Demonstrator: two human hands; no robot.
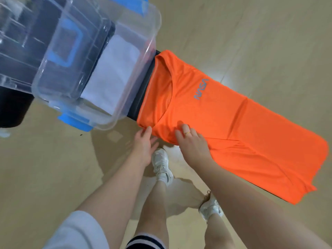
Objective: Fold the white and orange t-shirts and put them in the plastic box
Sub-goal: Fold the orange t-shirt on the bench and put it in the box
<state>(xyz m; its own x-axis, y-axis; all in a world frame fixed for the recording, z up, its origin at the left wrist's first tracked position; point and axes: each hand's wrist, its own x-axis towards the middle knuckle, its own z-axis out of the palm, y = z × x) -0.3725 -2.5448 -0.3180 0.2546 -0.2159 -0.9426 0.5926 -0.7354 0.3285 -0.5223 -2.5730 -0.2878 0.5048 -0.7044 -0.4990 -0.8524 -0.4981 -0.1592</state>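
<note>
While a person looks down from a head-worn camera, a bright orange t-shirt [224,126] with a small grey chest logo [201,89] lies flat across a narrow black worktop [143,90]. It appears already folded lengthwise into a long strip, collar to the left, hem draping over the worktop's right end.

At the near edge beside the collar, the left hand [144,146] has its fingers nearly straight and touches the cloth's corner, closing on nothing that can be seen. The right hand [190,139], wearing a thin gold ring [188,132], rests on the shirt with its fingers bent into the fabric, which bunches under them; it looks to be gathering the edge, though a firm pinch cannot be confirmed. Both hands sit at the collar end, probably to start folding the strip across its length, making it short enough for the box.

To the left, touching the shirt's collar end, stands a clear plastic storage box [152,29] with blue latches [73,121]. A folded white t-shirt [113,72] already lies flat inside against the right wall, so half the task seems done. Keeping the box this close makes the coming transfer short.

Below the worktop are a pale wooden floor [260,33] and the person's white sneakers [161,164].
</note>
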